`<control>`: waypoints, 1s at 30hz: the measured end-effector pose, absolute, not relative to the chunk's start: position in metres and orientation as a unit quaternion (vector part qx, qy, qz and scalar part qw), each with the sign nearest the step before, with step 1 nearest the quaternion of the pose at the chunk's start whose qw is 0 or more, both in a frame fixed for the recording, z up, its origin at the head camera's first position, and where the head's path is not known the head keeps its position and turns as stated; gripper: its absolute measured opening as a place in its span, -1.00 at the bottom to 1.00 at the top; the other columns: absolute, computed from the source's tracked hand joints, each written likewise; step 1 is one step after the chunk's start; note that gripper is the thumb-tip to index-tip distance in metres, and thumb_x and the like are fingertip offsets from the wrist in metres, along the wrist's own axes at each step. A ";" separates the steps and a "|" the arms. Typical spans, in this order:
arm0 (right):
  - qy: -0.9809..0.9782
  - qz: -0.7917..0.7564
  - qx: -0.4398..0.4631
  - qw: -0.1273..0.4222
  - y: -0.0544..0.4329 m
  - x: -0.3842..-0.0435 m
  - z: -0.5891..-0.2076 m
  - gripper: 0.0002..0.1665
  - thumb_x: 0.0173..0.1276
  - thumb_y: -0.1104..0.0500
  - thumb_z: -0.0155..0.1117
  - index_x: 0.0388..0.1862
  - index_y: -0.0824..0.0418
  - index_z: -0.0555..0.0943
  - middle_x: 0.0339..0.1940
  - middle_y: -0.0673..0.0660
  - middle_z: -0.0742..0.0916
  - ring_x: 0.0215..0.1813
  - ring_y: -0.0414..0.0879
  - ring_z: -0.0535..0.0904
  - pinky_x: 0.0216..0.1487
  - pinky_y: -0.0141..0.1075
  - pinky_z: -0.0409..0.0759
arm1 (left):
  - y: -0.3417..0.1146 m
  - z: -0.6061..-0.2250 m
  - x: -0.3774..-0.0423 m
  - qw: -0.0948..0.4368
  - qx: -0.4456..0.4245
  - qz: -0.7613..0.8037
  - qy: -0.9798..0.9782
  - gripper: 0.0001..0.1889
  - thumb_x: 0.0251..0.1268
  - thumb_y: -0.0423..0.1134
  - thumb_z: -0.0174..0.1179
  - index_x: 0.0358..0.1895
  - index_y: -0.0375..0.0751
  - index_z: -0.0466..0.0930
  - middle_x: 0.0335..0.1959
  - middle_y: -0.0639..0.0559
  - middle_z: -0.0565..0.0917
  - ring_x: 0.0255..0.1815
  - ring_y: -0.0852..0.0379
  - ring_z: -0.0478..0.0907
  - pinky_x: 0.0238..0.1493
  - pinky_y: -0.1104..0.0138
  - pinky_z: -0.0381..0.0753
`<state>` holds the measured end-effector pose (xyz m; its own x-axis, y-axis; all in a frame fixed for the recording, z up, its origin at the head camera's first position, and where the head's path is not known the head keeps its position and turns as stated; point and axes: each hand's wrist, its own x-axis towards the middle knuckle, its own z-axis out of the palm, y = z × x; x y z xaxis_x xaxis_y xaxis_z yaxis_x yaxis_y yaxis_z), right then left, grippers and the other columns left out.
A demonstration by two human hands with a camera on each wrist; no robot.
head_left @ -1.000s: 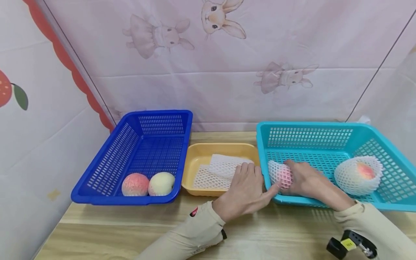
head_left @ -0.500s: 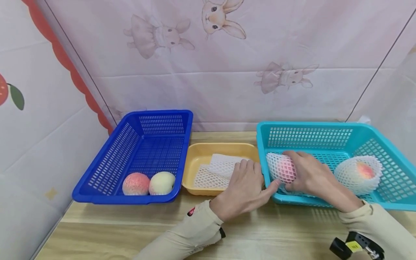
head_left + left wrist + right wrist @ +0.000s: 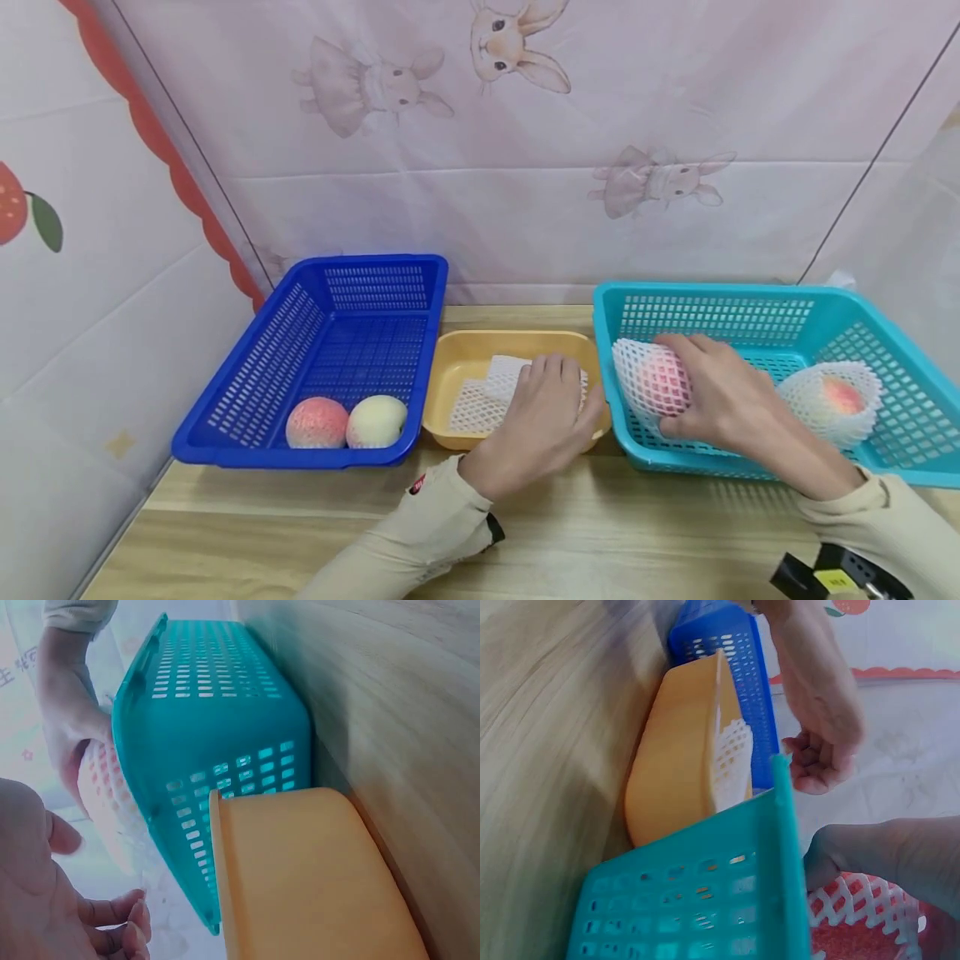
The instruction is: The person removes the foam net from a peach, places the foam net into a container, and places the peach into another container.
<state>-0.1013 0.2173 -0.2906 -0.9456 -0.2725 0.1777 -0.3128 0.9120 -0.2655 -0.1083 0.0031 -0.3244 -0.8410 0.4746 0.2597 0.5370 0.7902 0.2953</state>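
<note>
My right hand (image 3: 723, 404) grips a pink peach (image 3: 663, 379) in a white foam net at the left end of the turquoise basket (image 3: 712, 292). The right wrist view shows the netted peach (image 3: 855, 919) close up, beneath that hand. Over the yellow tray (image 3: 457, 342) hovers my left hand (image 3: 543, 417), its fingers loosely bent and holding nothing in the left wrist view. Flat white foam nets (image 3: 476, 408) lie in the tray, partly hidden by this hand. Another peach (image 3: 828, 404) in a foam net sits at the right of the turquoise basket.
A dark blue basket (image 3: 300, 458) stands at the left with a pink peach (image 3: 317, 423) and a pale yellow peach (image 3: 377, 422) side by side near its front. All three containers stand on a wooden table (image 3: 300, 517) before a printed cloth backdrop (image 3: 525, 225).
The right hand has raised the netted peach slightly within the turquoise basket. My left hand has drawn back leftward, away from the turquoise basket's edge, with its thumb now over the tray.
</note>
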 end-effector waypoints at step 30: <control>-0.943 0.168 0.248 0.148 0.178 -0.053 -0.262 0.17 -0.40 0.03 0.71 0.33 0.10 0.39 0.17 0.19 0.55 0.08 0.17 0.52 -0.20 0.09 0.62 | -0.054 -0.284 -0.089 0.048 -0.312 -0.492 -0.811 -0.80 0.50 -0.32 -0.08 -0.08 -0.25 0.56 -0.10 0.01 0.61 -0.03 0.14 0.53 0.03 0.32 0.55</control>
